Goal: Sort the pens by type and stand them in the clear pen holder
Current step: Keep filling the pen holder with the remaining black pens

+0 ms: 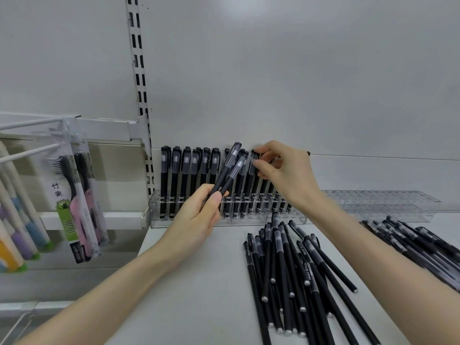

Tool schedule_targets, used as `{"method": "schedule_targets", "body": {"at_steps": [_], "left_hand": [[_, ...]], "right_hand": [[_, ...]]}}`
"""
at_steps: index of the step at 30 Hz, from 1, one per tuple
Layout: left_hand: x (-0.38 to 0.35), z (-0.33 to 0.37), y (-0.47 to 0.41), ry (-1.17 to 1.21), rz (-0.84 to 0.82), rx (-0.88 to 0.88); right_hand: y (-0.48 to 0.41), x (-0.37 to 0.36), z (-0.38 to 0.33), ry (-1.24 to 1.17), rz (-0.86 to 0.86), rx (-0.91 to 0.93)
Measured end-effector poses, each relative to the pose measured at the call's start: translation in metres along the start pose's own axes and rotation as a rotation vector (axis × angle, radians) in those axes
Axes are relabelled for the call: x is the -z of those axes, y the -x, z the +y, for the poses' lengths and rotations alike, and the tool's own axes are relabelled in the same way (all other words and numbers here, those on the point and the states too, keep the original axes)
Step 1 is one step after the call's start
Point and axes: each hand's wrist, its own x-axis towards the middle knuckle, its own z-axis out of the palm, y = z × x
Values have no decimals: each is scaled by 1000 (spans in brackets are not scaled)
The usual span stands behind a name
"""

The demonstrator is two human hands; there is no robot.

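Head view: you're working at the clear pen holder (155, 207), at the back of the surface (194, 290).
Your left hand (199, 217) is gripping two pens (223, 174), tilted; your right hand (286, 170) is pinching a standing pen (254, 185) by its cap in the holder; loose pens (281, 265) are lying nearby.

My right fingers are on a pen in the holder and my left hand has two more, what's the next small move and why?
Probably release the black capped pen that the right hand pinches once it stands straight in the clear plastic pen holder, then take one of the two black pens the left hand holds, since those are not yet slotted.
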Motion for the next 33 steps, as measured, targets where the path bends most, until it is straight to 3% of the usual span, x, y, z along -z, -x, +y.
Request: {"method": "schedule_targets", "body": {"at_steps": [2,4,7,13,17,23,33], "left_hand": [[0,0,0,0,-5,2],[-1,1,0,4,-22,-1],[-5,3,2,16,-72,2],[-8,5,5,-23,-159,-27],[-7,-1,2,-84,-129,-11],[1,-9,-5,-162,81,-37],[3,-17,-2,-526,88,-194]], "right_hand": [[5,3,-4,33,59,27],[12,7,-9,-134,61,-25],[24,7,-15,-447,-89,-140],[28,7,-19,-699,-68,-238],[27,7,-19,-698,-11,-252],[13,26,-7,-411,325,-85],[7,12,5,-230,252,26]]}}
